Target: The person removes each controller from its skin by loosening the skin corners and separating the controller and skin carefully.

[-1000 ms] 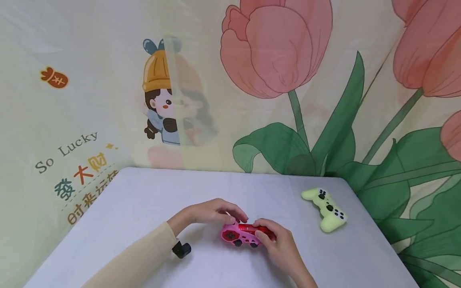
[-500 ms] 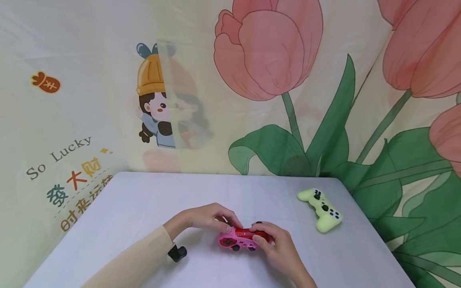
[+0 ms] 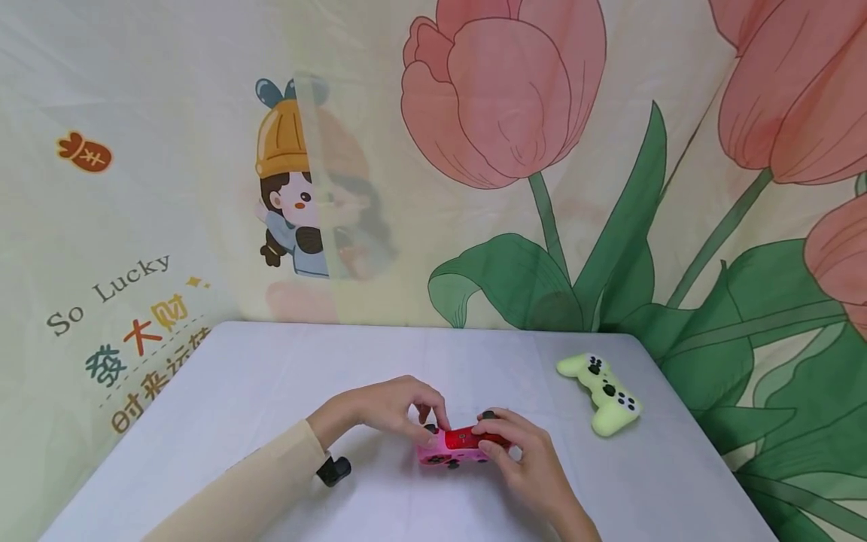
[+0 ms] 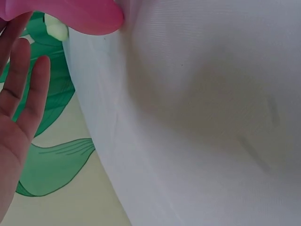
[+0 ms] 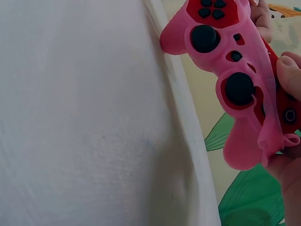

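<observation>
Overhead, both hands pinch the pink controller; only the right wrist view shows its thumbsticks.

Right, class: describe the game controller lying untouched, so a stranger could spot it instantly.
Start at the pale table before the tulip backdrop. Near its far right corner lies the green controller. Unlike the pink controller between both hands, it is pale green and nobody touches it.

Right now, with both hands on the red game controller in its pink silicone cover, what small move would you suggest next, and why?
Probably peel the pink silicone cover further off the red game controller. In the right wrist view the cover bulges loose at one grip, exposing red shell. The right hand grips the body; the left hand pinches the other end.
</observation>
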Available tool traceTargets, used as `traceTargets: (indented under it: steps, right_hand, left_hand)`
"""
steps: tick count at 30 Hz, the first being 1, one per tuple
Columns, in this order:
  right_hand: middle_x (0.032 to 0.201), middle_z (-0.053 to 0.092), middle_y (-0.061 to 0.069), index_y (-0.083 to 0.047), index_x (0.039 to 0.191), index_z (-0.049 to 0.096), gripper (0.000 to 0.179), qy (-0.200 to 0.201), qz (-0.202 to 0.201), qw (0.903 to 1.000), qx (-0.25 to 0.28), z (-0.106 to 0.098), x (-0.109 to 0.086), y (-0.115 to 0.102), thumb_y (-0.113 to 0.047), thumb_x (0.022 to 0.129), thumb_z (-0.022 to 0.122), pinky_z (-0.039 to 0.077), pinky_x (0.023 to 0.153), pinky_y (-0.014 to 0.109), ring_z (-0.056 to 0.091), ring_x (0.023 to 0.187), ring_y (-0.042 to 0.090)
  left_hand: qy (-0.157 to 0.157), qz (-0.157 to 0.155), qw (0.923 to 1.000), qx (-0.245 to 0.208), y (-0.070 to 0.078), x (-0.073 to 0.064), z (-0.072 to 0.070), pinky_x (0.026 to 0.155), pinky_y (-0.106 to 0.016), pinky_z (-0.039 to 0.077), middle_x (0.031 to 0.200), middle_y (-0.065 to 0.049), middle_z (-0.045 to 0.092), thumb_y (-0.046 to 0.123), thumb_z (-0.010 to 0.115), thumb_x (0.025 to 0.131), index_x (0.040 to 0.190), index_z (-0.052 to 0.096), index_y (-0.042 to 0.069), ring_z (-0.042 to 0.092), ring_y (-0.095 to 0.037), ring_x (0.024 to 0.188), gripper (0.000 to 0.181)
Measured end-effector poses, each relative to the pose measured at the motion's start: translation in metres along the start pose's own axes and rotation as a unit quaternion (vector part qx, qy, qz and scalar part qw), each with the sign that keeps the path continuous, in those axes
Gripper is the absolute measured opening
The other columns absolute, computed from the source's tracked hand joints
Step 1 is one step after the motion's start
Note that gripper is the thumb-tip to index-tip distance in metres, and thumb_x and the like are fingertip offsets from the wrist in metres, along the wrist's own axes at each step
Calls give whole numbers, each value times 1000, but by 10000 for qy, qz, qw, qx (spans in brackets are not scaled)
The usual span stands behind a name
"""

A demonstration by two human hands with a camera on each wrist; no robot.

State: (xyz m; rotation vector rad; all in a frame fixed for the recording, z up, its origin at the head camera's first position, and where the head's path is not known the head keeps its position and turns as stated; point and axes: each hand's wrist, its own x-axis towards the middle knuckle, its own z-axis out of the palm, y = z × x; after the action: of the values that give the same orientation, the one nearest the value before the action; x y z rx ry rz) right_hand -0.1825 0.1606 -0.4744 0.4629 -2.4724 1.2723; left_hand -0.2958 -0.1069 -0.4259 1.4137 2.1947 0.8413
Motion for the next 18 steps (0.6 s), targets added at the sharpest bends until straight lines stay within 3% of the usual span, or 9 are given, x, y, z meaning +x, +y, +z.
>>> traceTargets:
  steps: [4, 8, 12, 18]
  right_hand:
    - [120, 71, -11, -37, 110, 78, 46, -45, -678, 9977, -66, 0, 0, 5, -1, 84, 88, 58, 99, 39, 69, 108, 13]
    - [119, 70, -11, -35, 108, 78, 49, -126, -1265, 9918, -155, -2, 1, 9, 4, 80, 88, 43, 110, 56, 69, 108, 10]
    - [122, 69, -13, -36, 107, 78, 50, -240, -1337, 9907, -126, -4, 1, 9, 5, 80, 88, 40, 112, 52, 68, 111, 12]
    - [122, 70, -9, -33, 107, 78, 48, -294, -1497, 9883, 4, -6, 1, 9, 6, 80, 87, 33, 119, 31, 68, 113, 16]
  left_hand:
    - [-65, 132, 9998, -116, -2, 2, 2, 89, -44, 57, 105, 21, 71, 28, 81, 90, 106, 74, 29, 65, -1, 92, 17]
    - [-251, 250, 9989, -309, -2, 6, 5, 91, -42, 58, 102, 19, 70, 26, 85, 87, 102, 72, 26, 67, -1, 93, 20]
    - [-384, 307, 9982, -354, -2, 9, 7, 85, -36, 59, 98, 15, 68, 26, 87, 86, 99, 69, 24, 66, -10, 87, 22]
    - [-530, 297, 9978, -278, -1, 14, 6, 70, -20, 47, 91, 5, 64, 29, 85, 85, 94, 65, 20, 58, -22, 77, 23]
